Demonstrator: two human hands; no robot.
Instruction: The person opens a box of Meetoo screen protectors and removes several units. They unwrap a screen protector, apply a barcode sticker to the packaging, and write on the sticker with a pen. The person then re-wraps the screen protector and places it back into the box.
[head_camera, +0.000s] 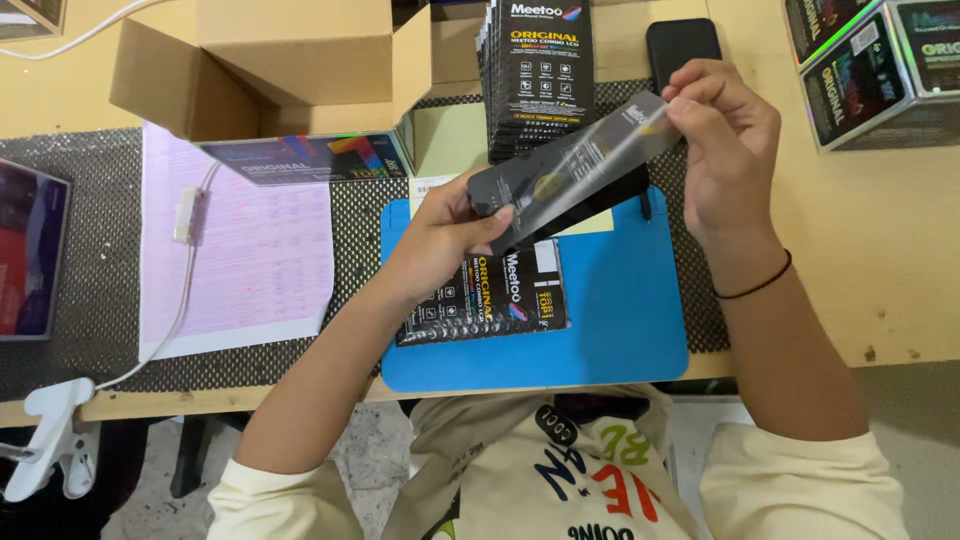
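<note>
Hands held a clear plastic sleeve (570, 165) aslant: left hand (440, 235) pinched its lower end, right hand (725, 140) gripped the top. Beneath the left lay a black packet stack (485, 300) on a blue mat (620, 320); beyond stood upright black packets (537, 75) and an open cardboard box (290, 65).

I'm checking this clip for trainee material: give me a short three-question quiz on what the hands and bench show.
1. True or false: both hands hold the long dark sleeve.
2. What lies on the blue mat beneath the hands? A) scissors B) a black printed box C) a cup
3. Which wrist wears the thin dark band?

Key:
1. True: the left hand grips the lower end, the right hand pinches the upper end.
2. B
3. The right.
</note>
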